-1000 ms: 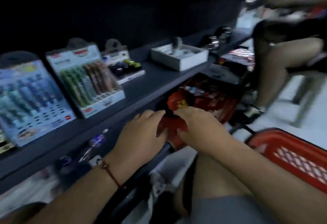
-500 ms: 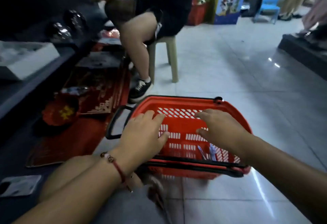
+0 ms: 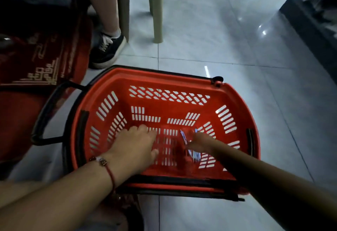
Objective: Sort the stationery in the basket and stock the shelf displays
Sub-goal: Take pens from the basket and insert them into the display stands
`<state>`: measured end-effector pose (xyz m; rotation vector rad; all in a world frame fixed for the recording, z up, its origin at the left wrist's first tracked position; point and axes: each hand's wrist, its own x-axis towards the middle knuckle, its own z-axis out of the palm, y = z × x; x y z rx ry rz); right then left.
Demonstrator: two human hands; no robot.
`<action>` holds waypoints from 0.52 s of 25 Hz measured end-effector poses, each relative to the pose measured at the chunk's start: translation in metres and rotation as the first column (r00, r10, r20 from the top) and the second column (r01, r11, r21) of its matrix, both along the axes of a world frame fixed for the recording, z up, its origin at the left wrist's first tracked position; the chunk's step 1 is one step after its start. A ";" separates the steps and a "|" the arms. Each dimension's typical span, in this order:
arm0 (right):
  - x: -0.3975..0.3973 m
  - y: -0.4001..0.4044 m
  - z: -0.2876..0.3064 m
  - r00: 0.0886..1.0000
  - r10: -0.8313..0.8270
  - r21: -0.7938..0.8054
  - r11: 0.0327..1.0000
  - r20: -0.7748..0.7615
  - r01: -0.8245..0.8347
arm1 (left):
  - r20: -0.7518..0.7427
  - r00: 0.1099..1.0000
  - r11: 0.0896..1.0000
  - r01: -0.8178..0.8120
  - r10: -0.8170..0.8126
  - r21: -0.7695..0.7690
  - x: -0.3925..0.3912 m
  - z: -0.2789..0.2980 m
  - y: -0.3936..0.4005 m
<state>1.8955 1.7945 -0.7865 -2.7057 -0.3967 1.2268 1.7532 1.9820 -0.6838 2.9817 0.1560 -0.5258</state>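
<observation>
A few pens [image 3: 189, 148] are lying on the slotted bottom of the red basket [image 3: 164, 84], which is sitting on the tiled floor [image 3: 228, 48]. The right hand [image 3: 202, 142] is reaching down onto them — blurred, so whether it is pinching any I cannot tell. The left hand [image 3: 135, 146] is hanging inside the basket, fingers loosely extended, holding nothing. Beyond — a shoe [image 3: 107, 50] and chair legs [image 3: 156, 8].
</observation>
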 end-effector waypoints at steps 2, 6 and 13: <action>0.019 0.005 -0.038 0.988 -0.109 -0.017 0.994 -0.109 0.108 | -0.045 0.999 0.999 0.003 -0.005 -0.047 0.016 -0.016 0.001; 0.021 -0.010 -0.101 0.885 -0.439 -0.097 0.898 -0.154 0.428 | -0.095 0.995 0.990 -0.021 0.008 -0.139 0.012 -0.042 -0.001; 0.031 0.007 -0.168 0.831 -0.515 -0.118 0.831 0.209 0.544 | -0.071 0.994 0.966 -0.096 0.081 -0.239 0.023 -0.058 0.015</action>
